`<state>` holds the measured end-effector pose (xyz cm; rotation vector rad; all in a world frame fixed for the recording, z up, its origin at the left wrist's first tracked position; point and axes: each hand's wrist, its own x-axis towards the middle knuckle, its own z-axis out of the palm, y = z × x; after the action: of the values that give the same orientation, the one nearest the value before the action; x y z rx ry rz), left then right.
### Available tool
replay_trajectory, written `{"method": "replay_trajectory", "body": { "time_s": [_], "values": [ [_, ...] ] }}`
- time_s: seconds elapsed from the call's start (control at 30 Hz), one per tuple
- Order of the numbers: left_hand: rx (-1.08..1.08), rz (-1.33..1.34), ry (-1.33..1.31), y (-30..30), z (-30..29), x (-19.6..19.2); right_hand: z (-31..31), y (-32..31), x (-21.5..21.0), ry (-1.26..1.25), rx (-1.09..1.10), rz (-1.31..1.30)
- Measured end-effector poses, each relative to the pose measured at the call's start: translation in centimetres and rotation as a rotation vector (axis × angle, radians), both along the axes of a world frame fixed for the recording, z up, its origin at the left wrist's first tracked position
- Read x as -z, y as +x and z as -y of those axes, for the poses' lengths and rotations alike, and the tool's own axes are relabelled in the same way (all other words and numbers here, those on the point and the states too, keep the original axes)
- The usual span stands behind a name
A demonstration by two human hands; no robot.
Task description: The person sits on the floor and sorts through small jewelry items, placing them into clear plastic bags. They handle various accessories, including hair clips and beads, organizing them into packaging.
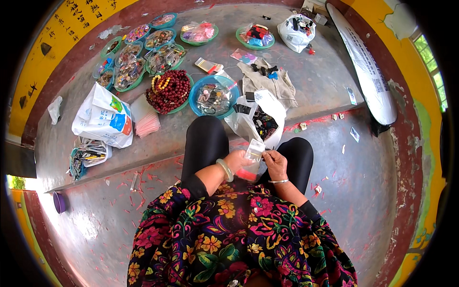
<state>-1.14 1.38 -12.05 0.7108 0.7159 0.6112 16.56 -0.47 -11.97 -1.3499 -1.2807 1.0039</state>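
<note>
Over my lap, my left hand point(235, 160) with a pale bangle pinches a small clear plastic bag point(254, 149) that has a white top and a red strip at its lower end. Close beside it, the fingers of my right hand point(277, 166), with a silver bracelet at the wrist, are pressed together at the bag's edge. Something small and dark shows at those fingertips, too small to name. Just beyond my hands, a white plastic bag point(274, 106) stands open with dark, mixed small items inside.
A blue basket point(193, 95) of small packets and a heap of dark red bead strings point(168, 91) sit on the raised concrete ledge. Several more filled baskets stand farther left. A white bag point(104, 117) rests near a container of pens point(93, 152). A grey cloth point(272, 83) lies beyond.
</note>
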Motion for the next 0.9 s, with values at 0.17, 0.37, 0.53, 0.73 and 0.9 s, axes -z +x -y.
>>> {"method": "replay_trajectory", "body": {
  "time_s": [0.17,0.37,0.53,0.73,0.9],
  "values": [
    [-0.003,-0.021,-0.057,-0.1,0.1,-0.6,0.1,-0.2,-2.7,0.376,0.041,0.469],
    [0.018,-0.135,-0.004,-0.1,0.1,-0.7,0.1,-0.8,-4.0,0.472,-0.064,0.478],
    [0.099,-0.409,0.345,0.0,0.3,0.0,0.1,-0.4,-3.2,0.284,-0.117,0.421],
    [0.122,-0.203,0.226,0.2,0.3,0.1,0.1,-0.4,-2.7,0.331,-0.071,0.399],
    [0.166,-0.178,0.228,0.2,0.5,0.9,0.2,-0.1,-1.0,0.291,0.004,0.355]
  ]
}}
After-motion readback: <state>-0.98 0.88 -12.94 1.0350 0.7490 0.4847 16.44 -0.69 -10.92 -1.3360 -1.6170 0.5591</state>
